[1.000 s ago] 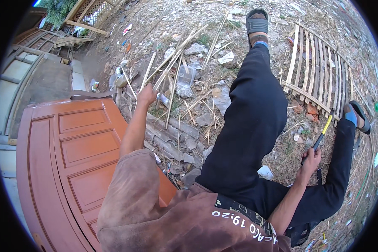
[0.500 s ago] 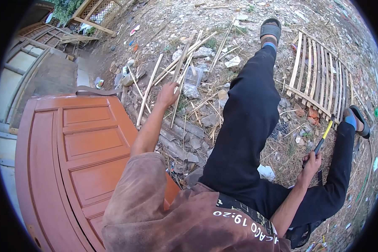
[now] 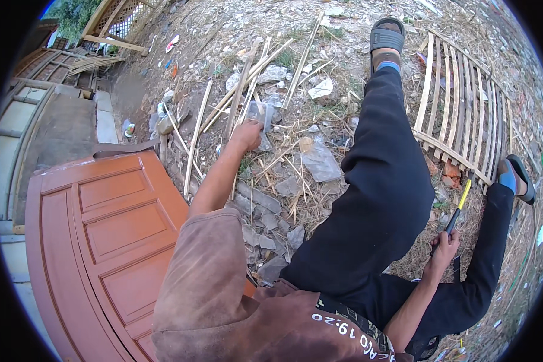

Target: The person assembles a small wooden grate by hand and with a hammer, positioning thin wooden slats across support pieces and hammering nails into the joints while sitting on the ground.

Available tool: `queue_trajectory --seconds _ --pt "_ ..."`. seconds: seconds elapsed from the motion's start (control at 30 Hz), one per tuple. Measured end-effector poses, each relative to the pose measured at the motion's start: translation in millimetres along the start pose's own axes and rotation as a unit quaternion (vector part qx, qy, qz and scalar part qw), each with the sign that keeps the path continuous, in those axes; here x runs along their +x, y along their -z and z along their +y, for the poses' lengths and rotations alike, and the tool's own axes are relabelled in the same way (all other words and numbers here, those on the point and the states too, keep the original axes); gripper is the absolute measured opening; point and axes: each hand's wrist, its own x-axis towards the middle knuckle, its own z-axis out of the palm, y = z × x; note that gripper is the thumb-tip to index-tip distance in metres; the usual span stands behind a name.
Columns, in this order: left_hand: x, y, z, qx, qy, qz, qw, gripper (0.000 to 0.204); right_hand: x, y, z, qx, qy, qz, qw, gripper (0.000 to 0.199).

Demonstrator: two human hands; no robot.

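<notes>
My left hand [image 3: 247,135] reaches down to the near edge of a small clear plastic container [image 3: 261,111] on the rubble, beside several thin wooden strips [image 3: 240,90]. Its fingertips are partly hidden, so I cannot tell whether they grip anything. In my right hand [image 3: 444,247] is a hammer [image 3: 457,216] with a black grip and yellow shaft, held above my bent right leg; its head is hard to make out. Past it lies a slatted wooden panel [image 3: 458,102], its near rail close to the hammer's far end.
A reddish-brown panelled door [image 3: 117,223] lies at my left, a brown strap [image 3: 125,148] at its far edge. Stones, dry grass and a clear plastic bag [image 3: 321,161] cover the ground ahead. My sandalled feet [image 3: 387,37] rest beside the slatted panel.
My left hand has moved right, from the wooden strips to the plastic container. The view has shifted slightly. My right hand still holds the hammer in nearly the same place.
</notes>
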Motion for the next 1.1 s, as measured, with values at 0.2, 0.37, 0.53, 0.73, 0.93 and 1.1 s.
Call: queue_trajectory --seconds 0.2,0.37,0.53,0.73,0.93,1.1 --pt "-1 2 -10 -0.014 0.015 0.027 0.999 0.034 3 -5 8 0.012 -0.03 -0.019 0.999 0.011" --pt "3 16 -5 0.024 -0.031 -0.005 0.999 0.039 6 -7 8 0.01 -0.033 -0.016 0.999 0.01" --pt "7 23 -6 0.025 -0.063 -0.01 0.998 0.035 5 -11 5 0.006 -0.032 0.002 0.999 0.012" --pt "-5 17 -28 -0.06 -0.084 0.02 0.994 0.035 0 -21 -2 -0.027 -0.039 0.018 0.999 0.012" --pt "9 15 -20 -0.077 -0.109 0.05 0.99 0.041 -6 -29 -10 -0.016 -0.042 0.034 0.998 0.01" --pt "-1 15 -13 -0.121 -0.076 0.058 0.988 0.038 -7 -32 -23 -0.041 -0.051 0.005 0.998 0.019"
